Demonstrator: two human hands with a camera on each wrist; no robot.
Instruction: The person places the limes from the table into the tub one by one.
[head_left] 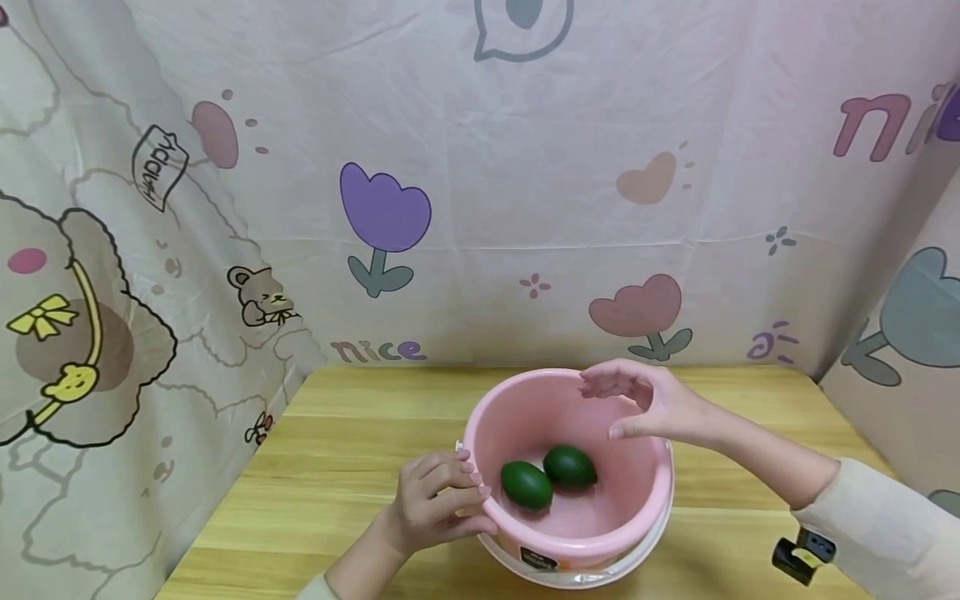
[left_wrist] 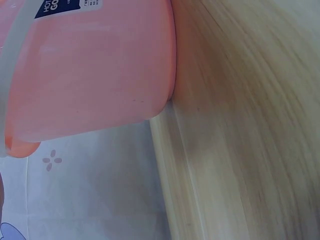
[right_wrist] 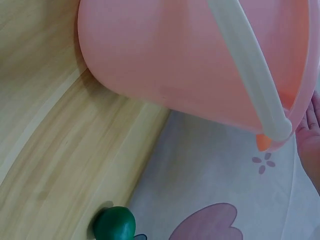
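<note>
A pink bucket [head_left: 570, 546] stands on the wooden table, its white handle [head_left: 611, 572] lowered along the front. Inside, on its floor, lie two smooth dark green oval fruits, the left fruit [head_left: 527, 486] close beside the right fruit [head_left: 568, 466]. My left hand [head_left: 438, 502] holds the bucket's left rim, fingers over the edge. Above the right side of the opening is my right hand [head_left: 656, 402], fingers spread from the thumb and nothing between them. Another green fruit [right_wrist: 115, 223] rests on the table in the right wrist view, outside the bucket; the head view does not show it.
The wooden table [head_left: 330, 450] ends at a printed cloth [head_left: 480, 275] hanging behind it, with more cloth along both sides. A small black device [head_left: 804, 557] sits by my right sleeve. A dark label [head_left: 538, 558] marks the bucket's front.
</note>
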